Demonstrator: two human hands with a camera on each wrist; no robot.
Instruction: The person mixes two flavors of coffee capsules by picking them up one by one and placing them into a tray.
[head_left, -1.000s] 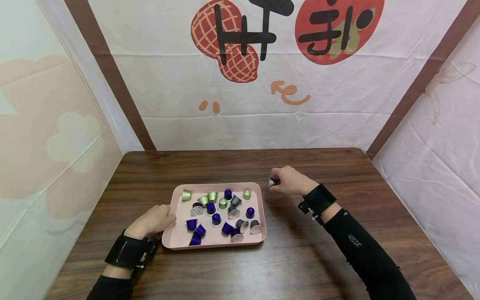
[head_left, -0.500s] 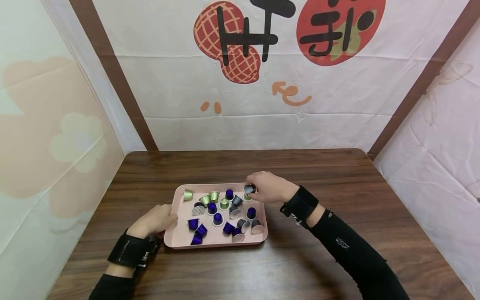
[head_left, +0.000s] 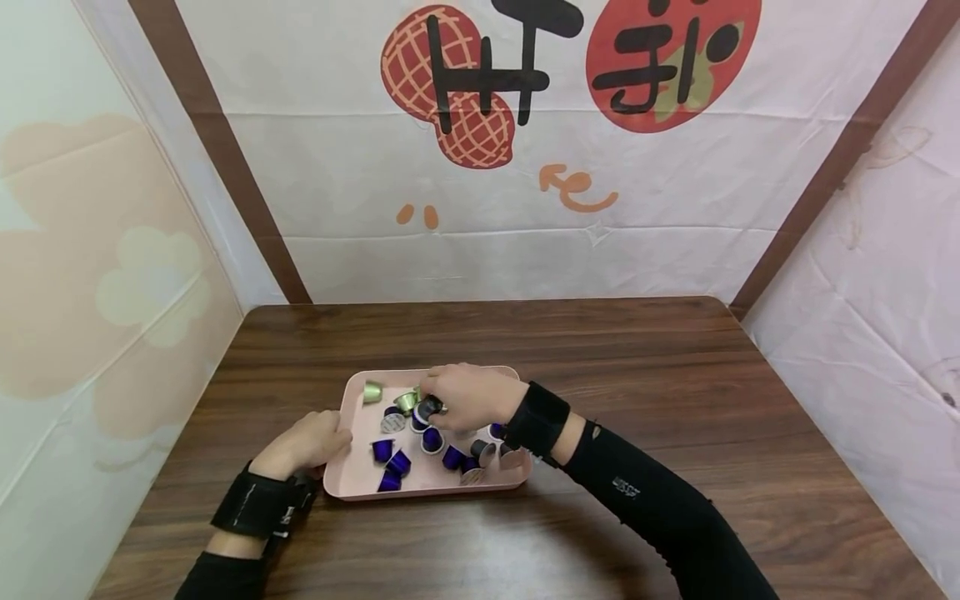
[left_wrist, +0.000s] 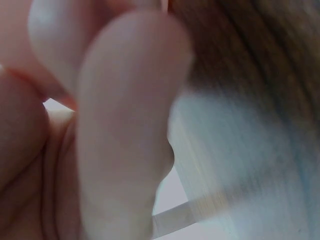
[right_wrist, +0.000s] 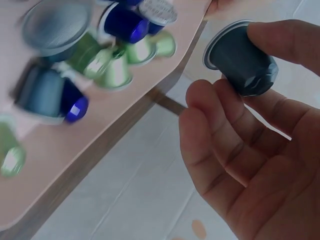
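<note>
My right hand [head_left: 474,396] is over the middle of the pink tray [head_left: 347,485], pinching a dark grey coffee capsule [right_wrist: 242,59] between thumb and fingers. In the right wrist view the capsule is held apart from the others. Around it in the tray lie blue capsules [head_left: 432,440], green capsules [head_left: 372,392] and grey capsules [head_left: 483,452], some upright, some on their sides. The right hand hides part of them. At the tray's left edge my left hand [head_left: 303,443] grips the rim. Its curled fingers [left_wrist: 127,115] fill much of the left wrist view, where the tray is hardly visible.
The tray sits on a dark wooden table [head_left: 637,350]. Behind the table hangs a printed white cloth [head_left: 337,183], with further cloth on both sides. Black bands and sleeves cover both forearms.
The right hand has carried the grey capsule leftward, from beyond the tray's right edge to above its middle. The left hand has stayed at the tray's left rim.
</note>
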